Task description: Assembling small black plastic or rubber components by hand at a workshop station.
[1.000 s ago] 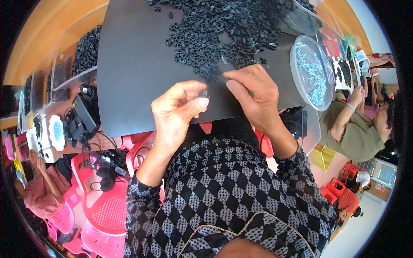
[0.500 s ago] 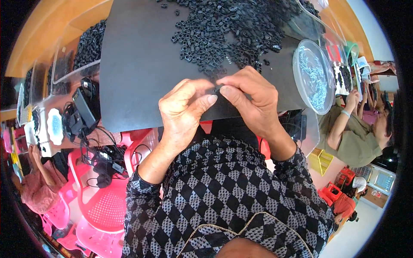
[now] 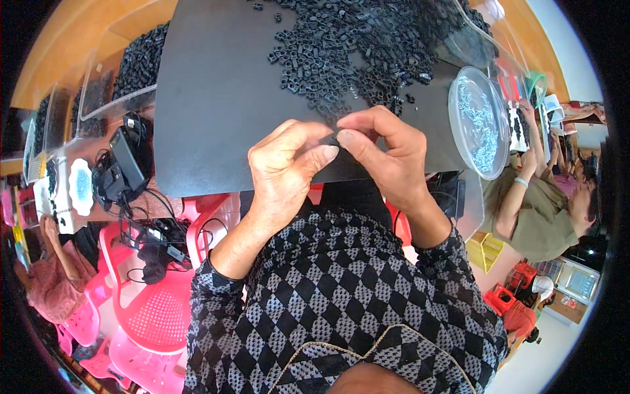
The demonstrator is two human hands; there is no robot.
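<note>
Over the near part of a dark grey work mat (image 3: 216, 118), my left hand (image 3: 279, 164) and my right hand (image 3: 394, 154) meet fingertip to fingertip. Between them sits a small black plastic piece (image 3: 333, 140), mostly covered by the thumbs and index fingers. Both hands are closed in a pinch around it. Just beyond my fingers spreads a large heap of small black plastic parts (image 3: 348, 56), with a few tiny metal coils at its near edge. Right of my right hand stands a round clear dish (image 3: 454, 121) of small silvery-blue pieces (image 3: 482, 128).
Clear bins with black parts (image 3: 134, 69) stand at left, near a black power adapter (image 3: 129, 157) and tangled cables. A pink chair (image 3: 154, 315) is at lower left. Co-workers sit on both sides, one in an olive top (image 3: 541, 217). A yellow basket (image 3: 484, 251) is at lower right.
My hands stay together at nearly the same spot, with small finger shifts; the view has moved slightly. At right, the co-worker's arm now reaches farther up toward the black parts.
</note>
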